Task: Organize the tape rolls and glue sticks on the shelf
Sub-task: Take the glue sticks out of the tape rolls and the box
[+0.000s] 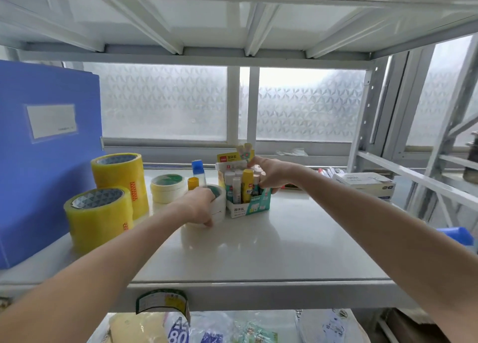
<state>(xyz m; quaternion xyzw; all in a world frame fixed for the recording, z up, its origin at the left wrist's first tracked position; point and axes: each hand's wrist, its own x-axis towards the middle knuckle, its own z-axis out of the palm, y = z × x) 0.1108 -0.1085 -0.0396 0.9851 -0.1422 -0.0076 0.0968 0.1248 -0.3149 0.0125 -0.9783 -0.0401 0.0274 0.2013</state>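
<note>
left hand (pixel 201 207) curled round white tape stack (pixel 219 209) | right hand (pixel 269 173) clasping glue-stick box (pixel 249 208)

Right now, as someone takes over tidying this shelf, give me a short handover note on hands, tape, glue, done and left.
Left hand grips a white tape stack beside the glue stick box.
Right hand holds that box.
Yellow tape rolls and a second tape stack stand grouped at left.
Done: most tape sits together.
Left, probably: settle the gripped stack, then bring the loose glue bottle and small glue stick to the box.
</note>
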